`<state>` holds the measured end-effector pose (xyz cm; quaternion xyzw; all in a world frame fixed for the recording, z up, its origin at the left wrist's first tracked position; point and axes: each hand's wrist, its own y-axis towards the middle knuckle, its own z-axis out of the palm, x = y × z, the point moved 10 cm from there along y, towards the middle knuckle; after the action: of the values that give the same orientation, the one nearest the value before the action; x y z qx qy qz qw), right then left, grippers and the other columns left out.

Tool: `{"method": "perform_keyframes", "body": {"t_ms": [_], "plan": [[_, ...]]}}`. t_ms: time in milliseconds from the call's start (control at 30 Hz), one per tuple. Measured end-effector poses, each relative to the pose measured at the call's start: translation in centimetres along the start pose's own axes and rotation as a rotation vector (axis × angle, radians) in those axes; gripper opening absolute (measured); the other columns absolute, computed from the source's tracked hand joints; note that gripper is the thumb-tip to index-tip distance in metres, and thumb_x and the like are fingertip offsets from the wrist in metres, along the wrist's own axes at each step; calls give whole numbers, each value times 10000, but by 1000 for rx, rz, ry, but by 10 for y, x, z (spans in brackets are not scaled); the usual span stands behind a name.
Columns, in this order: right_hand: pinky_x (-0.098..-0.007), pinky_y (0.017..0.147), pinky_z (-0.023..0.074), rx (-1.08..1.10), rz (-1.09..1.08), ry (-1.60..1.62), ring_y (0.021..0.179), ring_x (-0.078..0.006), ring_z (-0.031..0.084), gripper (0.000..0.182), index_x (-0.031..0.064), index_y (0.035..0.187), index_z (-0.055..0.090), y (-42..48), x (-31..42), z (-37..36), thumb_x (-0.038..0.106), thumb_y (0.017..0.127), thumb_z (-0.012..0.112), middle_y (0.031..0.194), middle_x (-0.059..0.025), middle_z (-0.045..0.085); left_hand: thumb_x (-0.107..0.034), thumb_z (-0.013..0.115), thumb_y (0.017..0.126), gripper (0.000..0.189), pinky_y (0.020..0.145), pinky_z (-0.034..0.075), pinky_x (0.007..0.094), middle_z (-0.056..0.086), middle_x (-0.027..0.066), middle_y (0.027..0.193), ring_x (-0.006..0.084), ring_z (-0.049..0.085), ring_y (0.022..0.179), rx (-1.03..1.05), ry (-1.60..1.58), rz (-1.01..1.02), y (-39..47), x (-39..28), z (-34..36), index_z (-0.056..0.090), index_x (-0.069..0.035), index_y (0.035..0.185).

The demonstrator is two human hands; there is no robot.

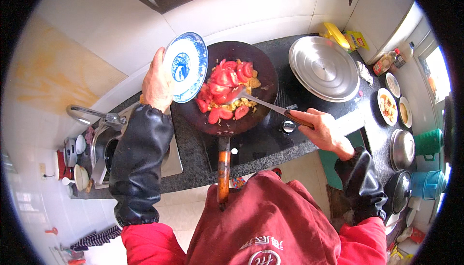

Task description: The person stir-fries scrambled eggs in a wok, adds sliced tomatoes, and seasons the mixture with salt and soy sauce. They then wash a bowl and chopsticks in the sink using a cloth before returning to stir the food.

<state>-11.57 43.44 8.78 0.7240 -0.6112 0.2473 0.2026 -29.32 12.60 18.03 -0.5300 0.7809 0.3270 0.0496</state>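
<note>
My left hand (158,84) grips the rim of a blue-and-white patterned plate (196,80), tilted over the left edge of a dark wok (266,65). No food lies on the plate. In the wok, sliced tomatoes (223,78) lie heaped on pieces of scrambled egg (253,82). My right hand (322,129) holds the wooden handle of a metal spatula (266,105), whose blade rests among the tomatoes. The wok's wooden handle (224,170) points towards my body. Black sleeve covers reach over both forearms.
A large metal lid (323,68) sits right of the wok, on the cooktop. Dishes of food (388,107), a metal bowl (403,150) and a black lidded pot (400,192) line the right counter. At the left are a sink (98,145) and faucet (108,117).
</note>
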Motion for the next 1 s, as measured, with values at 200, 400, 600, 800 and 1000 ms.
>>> {"method": "perform_keyframes", "body": {"t_ms": [200, 400, 600, 800, 1000], "plan": [[-374, 649, 480, -27, -35, -8, 718, -301, 589, 410, 124, 1178, 586, -6, 5, -6, 115, 768, 600, 775, -136, 551, -4, 454, 808, 503, 960, 408, 365, 519, 209, 1228, 333, 520, 1134, -79, -91, 45, -10, 3, -11, 372, -38, 1303], [-331, 622, 468, -12, 21, 99, 668, -241, 578, 433, 88, 1176, 587, -11, 4, -14, 55, 745, 608, 771, -126, 561, -1, 429, 824, 433, 942, 404, 312, 556, 117, 1158, 194, 523, 1088, -149, -725, -286, -41, 80, -11, 415, -3, 1256], [-289, 650, 451, -57, -90, 289, 696, -186, 572, 445, 41, 1198, 561, -14, 1, -16, 15, 756, 605, 814, -115, 591, -18, 467, 846, 365, 888, 426, 300, 580, 77, 1137, 157, 547, 1032, -306, -1040, -530, -105, 136, -18, 497, 0, 1209], [-320, 596, 422, -77, -23, 61, 633, -212, 531, 470, 84, 1218, 560, -3, 29, -35, 26, 754, 609, 714, -90, 516, -277, 485, 936, 408, 910, 429, 387, 504, 85, 1240, 206, 506, 1121, -463, -1090, -806, -236, 210, -20, 418, -77, 1285], [-392, 649, 451, -17, -42, -209, 702, -328, 568, 425, 98, 1222, 556, 38, 43, 11, 92, 798, 577, 751, -156, 536, -327, 447, 955, 422, 800, 500, 412, 540, 99, 1199, 231, 560, 1056, -559, -955, -1094, -340, 244, 17, 400, -85, 1298]]}}
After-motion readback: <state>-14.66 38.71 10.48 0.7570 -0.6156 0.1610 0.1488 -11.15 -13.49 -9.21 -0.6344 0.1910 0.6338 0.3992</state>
